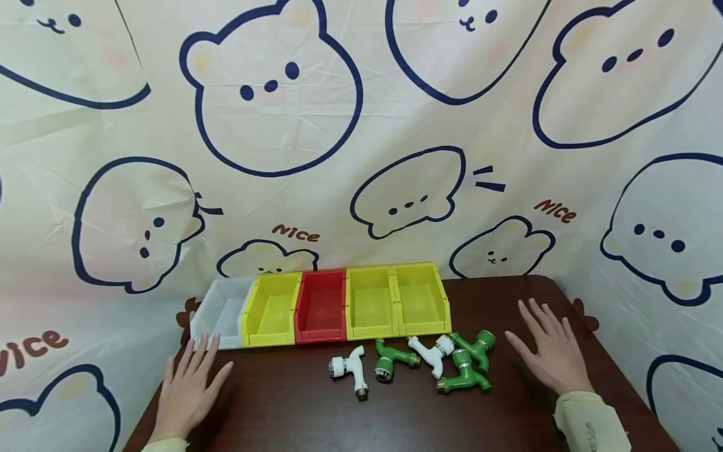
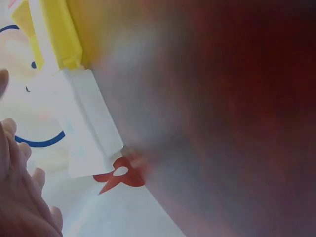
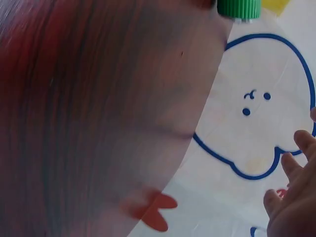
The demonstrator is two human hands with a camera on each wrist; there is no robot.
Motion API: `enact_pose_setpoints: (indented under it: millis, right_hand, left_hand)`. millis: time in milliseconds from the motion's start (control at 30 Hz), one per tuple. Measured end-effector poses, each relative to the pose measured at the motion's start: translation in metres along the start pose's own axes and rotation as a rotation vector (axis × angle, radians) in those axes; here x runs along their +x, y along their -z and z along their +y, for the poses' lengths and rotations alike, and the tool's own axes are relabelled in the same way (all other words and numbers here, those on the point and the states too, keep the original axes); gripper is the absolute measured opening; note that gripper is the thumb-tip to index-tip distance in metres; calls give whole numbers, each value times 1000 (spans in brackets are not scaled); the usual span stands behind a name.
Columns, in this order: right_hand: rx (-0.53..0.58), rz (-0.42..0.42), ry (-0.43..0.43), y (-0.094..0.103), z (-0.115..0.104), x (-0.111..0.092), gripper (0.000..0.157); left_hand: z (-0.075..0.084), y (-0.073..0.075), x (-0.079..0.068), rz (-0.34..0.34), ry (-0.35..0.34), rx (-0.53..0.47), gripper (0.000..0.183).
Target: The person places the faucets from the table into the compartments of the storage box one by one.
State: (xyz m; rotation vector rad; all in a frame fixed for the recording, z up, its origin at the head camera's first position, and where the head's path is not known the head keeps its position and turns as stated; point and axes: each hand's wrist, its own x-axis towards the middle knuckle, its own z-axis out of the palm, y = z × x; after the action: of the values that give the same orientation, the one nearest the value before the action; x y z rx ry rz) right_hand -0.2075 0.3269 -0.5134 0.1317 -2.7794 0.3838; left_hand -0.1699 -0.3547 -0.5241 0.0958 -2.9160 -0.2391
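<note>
My left hand is spread at the table's left side, its fingertips near the front of the white bin; it holds nothing. On the right, my right hand is spread too, holding nothing, to the right of the taps. Two white taps and three green taps lie in a loose group in front of the bins. The second white tap lies close beside the green ones at the right. In the right wrist view, a green tap knob shows at the top edge.
A row of open bins runs along the back: white, yellow, red, then two more yellow bins. They stand on a dark brown table. A cloth with cartoon bears hangs behind and at both sides.
</note>
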Motion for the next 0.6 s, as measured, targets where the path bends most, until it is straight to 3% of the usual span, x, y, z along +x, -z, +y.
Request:
enact_pose_setpoints:
  millis: [200, 400, 600]
  right_hand:
    - [62, -107, 68, -16, -16, 6, 73]
    - [100, -258, 65, -33, -33, 10, 67]
    - [110, -310, 80, -44, -38, 14, 62]
  left_hand:
    - [-9, -5, 28, 22, -42, -69, 71]
    - [-16, -10, 54, 0, -7, -164, 72]
    - [-18, -8, 86, 51, 24, -228, 75]
